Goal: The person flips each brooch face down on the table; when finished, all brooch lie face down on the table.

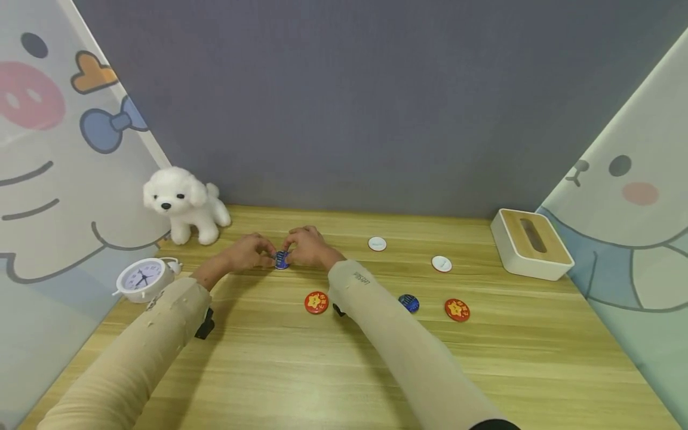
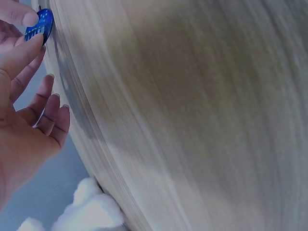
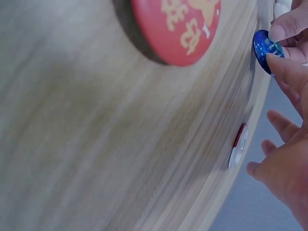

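- Left hand [image 1: 249, 252] and right hand [image 1: 307, 246] both pinch one blue badge [image 1: 281, 260] between thumb and forefinger, from opposite sides.
- Left wrist cam: I see that hand's remaining fingers off the badge, loosely bent and spaced apart.
- Right wrist cam: same on the right; its other fingers are clear of the badge.
- Badge is at the far left part of the wooden table [image 1: 258, 364], printed face partly covered by fingertips, tilted in both wrist views. I can't tell whether its rim touches the wood.
- Nearer the person, between the forearms: red badge [image 1: 316, 303], yellow star print, lying flat.
- Just right of the right sleeve [image 1: 398, 334]: second blue badge [image 1: 409, 303], flat, partly hidden by the sleeve on my head view.
- Further right, same row: second red badge [image 1: 457, 310], also star-printed.
- Beyond that row, right of the hands: white badge [image 1: 377, 243] and, right of it and slightly nearer, second white badge [image 1: 442, 264]. Both flat, print too small for me to read.
- Left side: white plush dog [image 1: 183, 203] standing at the back, alarm clock [image 1: 144, 280] in front of it.
- Back right: white tissue box [image 1: 532, 245], wood-look lid with slot, well apart from the hands.
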Demonstrator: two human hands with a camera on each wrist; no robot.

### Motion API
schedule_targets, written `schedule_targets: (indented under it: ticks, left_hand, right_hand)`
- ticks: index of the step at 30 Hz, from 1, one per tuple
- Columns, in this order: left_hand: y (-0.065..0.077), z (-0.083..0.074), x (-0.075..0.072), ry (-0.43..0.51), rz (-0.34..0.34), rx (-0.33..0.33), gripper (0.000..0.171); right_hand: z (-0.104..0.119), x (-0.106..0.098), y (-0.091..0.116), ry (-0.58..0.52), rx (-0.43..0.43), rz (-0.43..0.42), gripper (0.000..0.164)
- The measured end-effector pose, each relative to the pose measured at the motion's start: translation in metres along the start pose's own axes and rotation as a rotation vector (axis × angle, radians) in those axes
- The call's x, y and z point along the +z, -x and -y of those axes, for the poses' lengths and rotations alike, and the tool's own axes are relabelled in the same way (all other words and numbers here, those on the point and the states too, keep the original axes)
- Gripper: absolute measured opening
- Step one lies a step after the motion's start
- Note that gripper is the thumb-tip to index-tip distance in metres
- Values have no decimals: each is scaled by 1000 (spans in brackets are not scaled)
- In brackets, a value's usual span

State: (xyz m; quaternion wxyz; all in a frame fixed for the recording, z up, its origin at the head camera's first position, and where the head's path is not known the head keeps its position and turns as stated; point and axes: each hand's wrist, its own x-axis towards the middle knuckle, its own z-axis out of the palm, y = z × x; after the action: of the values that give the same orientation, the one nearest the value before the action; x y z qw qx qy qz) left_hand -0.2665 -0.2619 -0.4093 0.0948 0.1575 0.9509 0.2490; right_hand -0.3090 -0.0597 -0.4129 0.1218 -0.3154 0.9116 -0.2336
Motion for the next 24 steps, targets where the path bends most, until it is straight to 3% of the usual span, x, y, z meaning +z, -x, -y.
schedule_targets:
  ticks: [13, 24]
  left_hand:
    - [5, 0, 0, 94, 2, -4, 14]
    - [9, 0, 3, 73, -3, 62, 13]
  right_hand:
    - [-1, -1, 3, -46, -35, -14, 5]
    - [-2, -1, 8, -30, -50, -28, 4]
